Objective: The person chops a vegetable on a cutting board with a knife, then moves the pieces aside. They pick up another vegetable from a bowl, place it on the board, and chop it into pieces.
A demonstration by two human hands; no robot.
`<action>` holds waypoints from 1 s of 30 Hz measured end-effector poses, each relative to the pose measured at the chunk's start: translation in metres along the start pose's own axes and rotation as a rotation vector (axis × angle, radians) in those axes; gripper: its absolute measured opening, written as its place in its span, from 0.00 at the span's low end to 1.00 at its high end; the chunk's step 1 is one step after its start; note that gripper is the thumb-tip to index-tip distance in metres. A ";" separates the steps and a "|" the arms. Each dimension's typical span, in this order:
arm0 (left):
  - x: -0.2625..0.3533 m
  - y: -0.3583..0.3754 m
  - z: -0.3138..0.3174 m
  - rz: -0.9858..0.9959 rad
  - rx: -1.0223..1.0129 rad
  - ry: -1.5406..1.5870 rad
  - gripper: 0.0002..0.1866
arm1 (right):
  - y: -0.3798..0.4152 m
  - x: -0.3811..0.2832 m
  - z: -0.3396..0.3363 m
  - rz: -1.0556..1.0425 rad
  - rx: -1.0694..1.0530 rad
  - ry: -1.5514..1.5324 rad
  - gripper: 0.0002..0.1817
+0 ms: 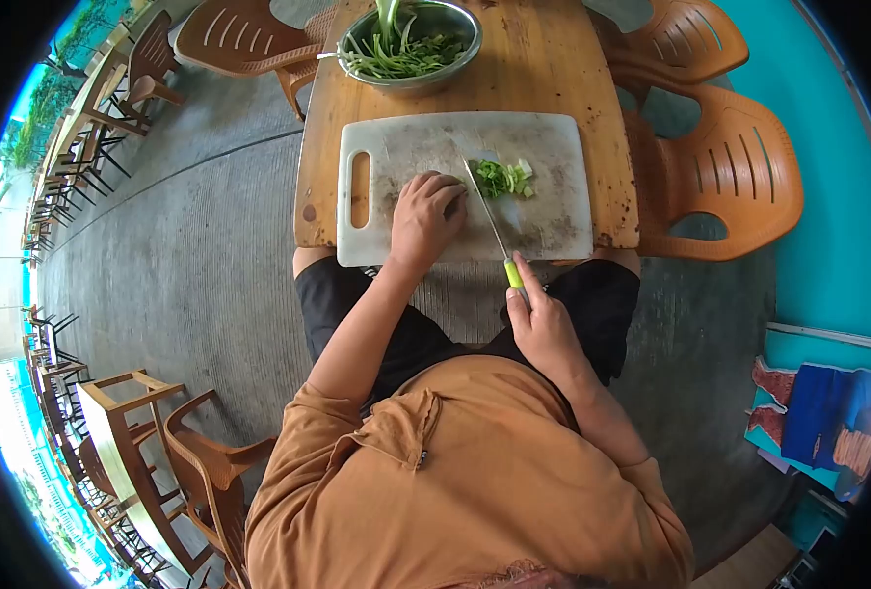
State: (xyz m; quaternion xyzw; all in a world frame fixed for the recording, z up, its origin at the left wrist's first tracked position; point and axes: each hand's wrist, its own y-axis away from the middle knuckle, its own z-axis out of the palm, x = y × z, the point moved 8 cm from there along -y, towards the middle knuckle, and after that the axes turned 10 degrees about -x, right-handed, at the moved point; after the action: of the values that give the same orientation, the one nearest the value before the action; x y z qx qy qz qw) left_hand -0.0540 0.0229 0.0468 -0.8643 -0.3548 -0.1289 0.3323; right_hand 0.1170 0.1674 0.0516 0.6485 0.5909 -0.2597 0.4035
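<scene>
The scene is bright, with soft daylight and no hard shadows. The strongest light comes from the left edge of the frame, where the outside is almost white and details are lost. The metal bowl (pixel 411 44) at the top shows a small glare on its rim. The fisheye lens bends all lines near the edges, and the corners are black. The centre is sharp.

Head view. Right hand (pixel 543 329) grips a green-handled knife (pixel 494 224), blade angled across the white cutting board (pixel 553 147). Left hand (pixel 425 218) rests knuckles-up on the board, just beside chopped greens (pixel 503 178). Beyond both hands, a metal bowl (pixel 458 20) holds uncut greens on the wooden table (pixel 543 69).
</scene>
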 end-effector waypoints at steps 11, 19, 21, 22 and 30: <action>-0.002 0.002 0.001 -0.010 -0.008 0.029 0.08 | -0.006 0.013 -0.003 0.110 -0.099 -0.285 0.30; -0.001 0.003 0.000 -0.044 -0.009 -0.052 0.07 | -0.002 0.014 0.004 0.097 -0.109 -0.380 0.29; -0.002 0.003 0.001 -0.048 0.001 -0.051 0.08 | 0.000 0.010 0.005 0.103 -0.113 -0.384 0.29; -0.002 0.003 0.000 -0.047 0.000 -0.051 0.08 | 0.000 0.008 0.006 0.109 -0.117 -0.386 0.29; -0.008 0.005 0.004 -0.074 -0.031 -0.051 0.09 | -0.001 0.000 0.010 0.094 -0.135 -0.417 0.29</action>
State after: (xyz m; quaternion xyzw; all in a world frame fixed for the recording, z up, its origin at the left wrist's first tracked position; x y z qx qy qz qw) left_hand -0.0563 0.0189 0.0383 -0.8587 -0.3927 -0.1243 0.3049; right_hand 0.1177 0.1592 0.0457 0.5793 0.4797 -0.3290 0.5710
